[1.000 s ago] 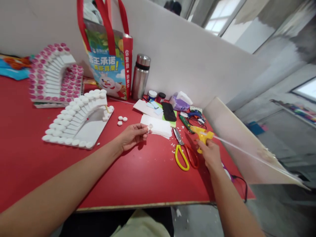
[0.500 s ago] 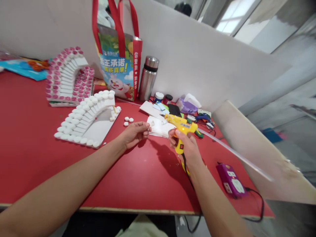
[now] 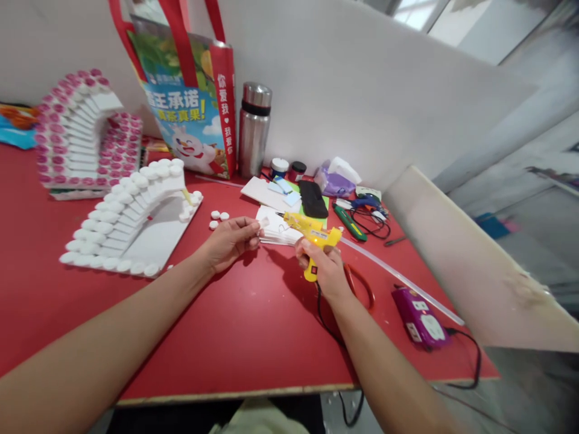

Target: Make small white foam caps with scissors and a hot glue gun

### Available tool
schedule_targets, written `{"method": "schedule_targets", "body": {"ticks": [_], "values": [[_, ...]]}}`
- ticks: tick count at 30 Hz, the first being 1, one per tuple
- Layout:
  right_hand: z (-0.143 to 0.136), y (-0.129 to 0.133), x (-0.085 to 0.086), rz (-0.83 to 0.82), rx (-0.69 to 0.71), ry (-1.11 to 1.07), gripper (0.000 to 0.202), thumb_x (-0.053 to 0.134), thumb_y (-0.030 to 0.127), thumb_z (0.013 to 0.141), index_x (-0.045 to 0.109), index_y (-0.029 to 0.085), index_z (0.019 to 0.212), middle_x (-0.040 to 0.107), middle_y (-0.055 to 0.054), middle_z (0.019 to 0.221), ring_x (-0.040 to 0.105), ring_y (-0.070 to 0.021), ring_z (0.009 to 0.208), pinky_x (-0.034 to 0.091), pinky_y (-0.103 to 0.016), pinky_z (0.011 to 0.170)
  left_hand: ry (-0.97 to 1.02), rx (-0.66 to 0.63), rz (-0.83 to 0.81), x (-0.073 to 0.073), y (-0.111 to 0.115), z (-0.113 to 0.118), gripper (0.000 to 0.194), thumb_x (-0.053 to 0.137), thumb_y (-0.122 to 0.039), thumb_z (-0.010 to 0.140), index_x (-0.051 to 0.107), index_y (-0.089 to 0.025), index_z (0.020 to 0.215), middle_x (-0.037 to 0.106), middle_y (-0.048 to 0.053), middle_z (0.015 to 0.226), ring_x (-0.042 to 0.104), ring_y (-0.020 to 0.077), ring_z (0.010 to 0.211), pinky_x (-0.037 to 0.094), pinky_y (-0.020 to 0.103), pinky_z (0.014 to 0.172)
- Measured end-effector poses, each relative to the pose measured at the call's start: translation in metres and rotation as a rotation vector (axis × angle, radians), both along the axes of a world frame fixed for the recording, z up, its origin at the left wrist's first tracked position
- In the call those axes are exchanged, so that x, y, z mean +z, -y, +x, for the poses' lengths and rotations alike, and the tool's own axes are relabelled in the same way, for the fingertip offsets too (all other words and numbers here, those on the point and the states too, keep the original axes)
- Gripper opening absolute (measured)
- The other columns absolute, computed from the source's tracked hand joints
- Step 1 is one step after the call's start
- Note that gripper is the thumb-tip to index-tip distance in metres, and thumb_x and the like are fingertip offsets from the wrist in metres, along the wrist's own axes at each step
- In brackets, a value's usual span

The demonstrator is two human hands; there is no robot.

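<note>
My right hand (image 3: 326, 268) is wrapped round the grip of a yellow glue gun (image 3: 332, 236), its nozzle pointing left and a long clear glue stick (image 3: 402, 278) running out of its back. My left hand (image 3: 231, 242) pinches a small white piece (image 3: 264, 223) a little left of the nozzle; its exact kind is too small to tell. Behind both hands lies a stack of white sheets (image 3: 271, 235). To the left stands a white stair-like model (image 3: 156, 238) edged with round white pieces. Several loose white discs (image 3: 224, 216) lie between the model and my left hand.
A pink-and-white model (image 3: 84, 141), a printed bag (image 3: 190, 108) and a steel flask (image 3: 254, 132) stand along the back. Jars, a black pouch (image 3: 313, 200), a green cutter (image 3: 349, 222) and red-handled pliers (image 3: 368, 289) lie around. A purple power strip (image 3: 420, 316) sits on the right.
The view has shifted, so the table things appear farther left. The glue gun's nozzle and the white piece are nearer each other. Both hands keep their holds.
</note>
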State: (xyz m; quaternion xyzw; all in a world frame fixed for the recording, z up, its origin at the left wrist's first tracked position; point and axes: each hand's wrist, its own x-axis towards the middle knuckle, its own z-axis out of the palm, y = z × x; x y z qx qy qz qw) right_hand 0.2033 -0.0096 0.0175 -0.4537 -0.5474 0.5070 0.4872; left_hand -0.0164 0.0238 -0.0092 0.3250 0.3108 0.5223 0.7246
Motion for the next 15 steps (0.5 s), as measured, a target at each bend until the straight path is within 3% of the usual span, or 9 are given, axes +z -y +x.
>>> {"method": "schedule_targets", "body": {"ticks": [15], "values": [[0.002, -0.001, -0.010, 0.016, 0.089, 0.084, 0.038, 0.068, 0.051, 0.088, 0.063, 0.019, 0.067, 0.057, 0.001, 0.066, 0.045, -0.0118, 0.058, 0.035, -0.028, 0.056, -0.018, 0.013, 0.032, -0.001, -0.002, -0.002, 0.031, 0.092, -0.030, 0.069, 0.069, -0.009, 0.076, 0.069, 0.005, 0.074, 0.056, 0.0056, 0.055, 0.047, 0.016, 0.052]]}}
